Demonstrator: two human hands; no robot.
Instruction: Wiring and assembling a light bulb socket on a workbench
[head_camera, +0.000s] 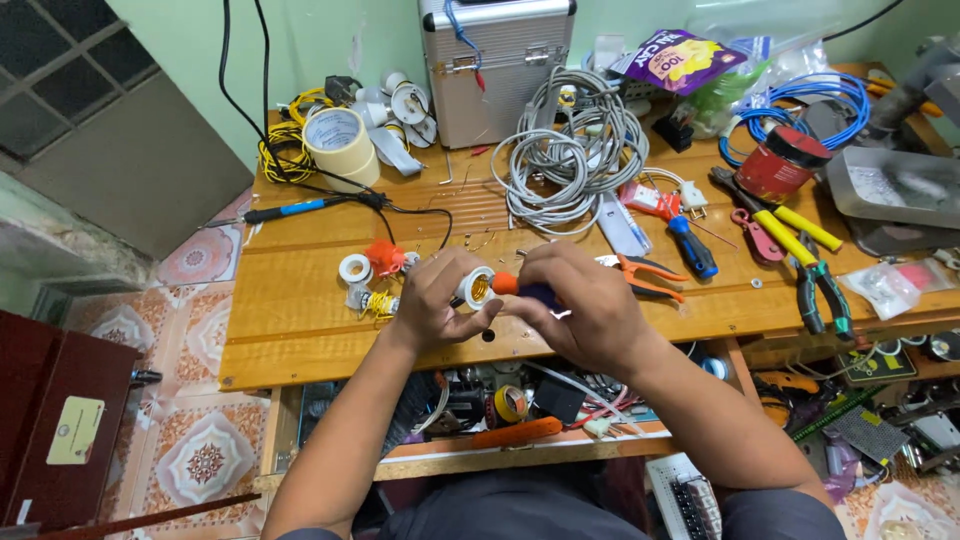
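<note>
The left hand (432, 298) is wrapped around a small white lamp socket (476, 287), its brass-lined mouth turned toward the right hand (585, 300), which closes on a screwdriver with an orange-and-dark handle (520, 290) aimed into that mouth, both just above the wooden table (300, 320). The socket looks light, rigid and smooth, probably brittle plastic, best gripped round its barrel. Nearby lie orange pliers (645, 275), a grey cable coil (570, 150) and a masking-tape roll (338, 143).

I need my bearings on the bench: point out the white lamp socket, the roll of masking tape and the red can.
white lamp socket (477, 287), head view, on its open rim.
roll of masking tape (341, 146), head view, on its side wall.
red can (781, 168), head view, on its red side.
</note>
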